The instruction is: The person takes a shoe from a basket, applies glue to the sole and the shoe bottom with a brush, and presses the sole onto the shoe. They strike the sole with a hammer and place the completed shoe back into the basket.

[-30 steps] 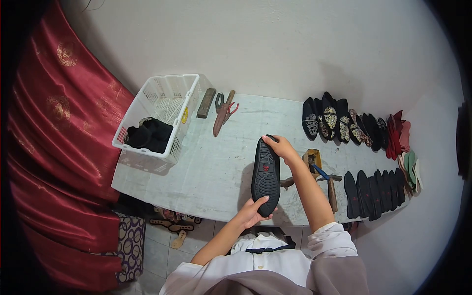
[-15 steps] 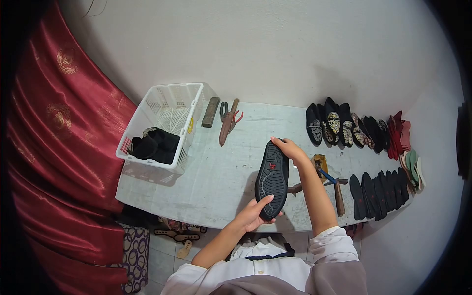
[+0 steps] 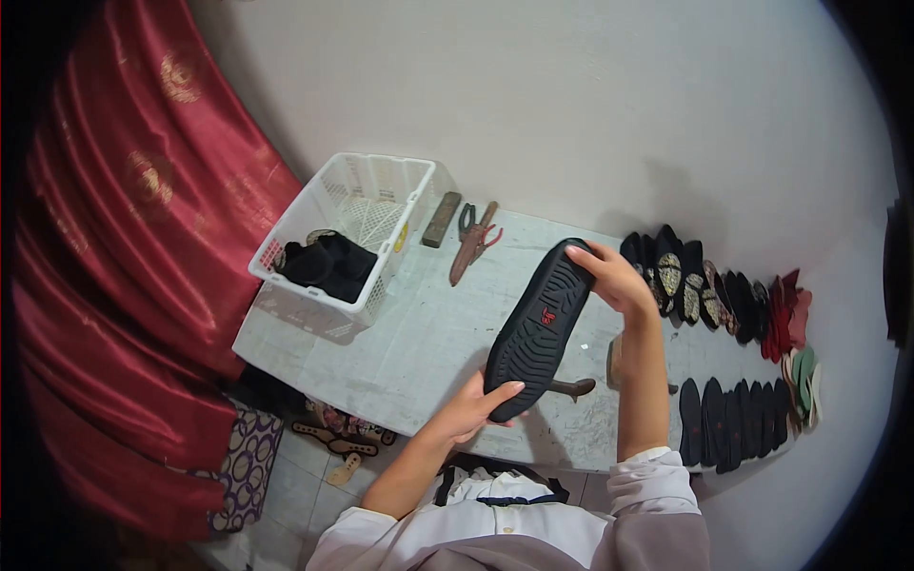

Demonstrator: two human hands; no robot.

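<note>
A black shoe [image 3: 538,333] is held above the table, its ridged sole with a small red mark turned toward me. My left hand [image 3: 473,411] is closed around its lower end, thumb lying on the sole. At the upper end my right hand [image 3: 617,278] grips it, thumb on the edge of the sole. The shoe leans to the right, and its upper is mostly hidden. Just beyond its lower right side, a dark curved tool [image 3: 574,387] lies on the table. My right forearm covers most of a small yellowish box [image 3: 614,362].
On the left of the table [image 3: 400,352] stands a white plastic crate [image 3: 309,300] holding black shoes [image 3: 328,266]. Near it are a dark block [image 3: 441,221], red-handled pliers [image 3: 490,238] and a brown sheath-like piece [image 3: 464,262]. Patterned shoes [image 3: 669,274] and black insoles [image 3: 728,428] line the right.
The shoe has tilted further to the right, its top end moving right with my right hand. My view has turned slightly. The blue-and-wood hammer is now hidden behind my right arm.
</note>
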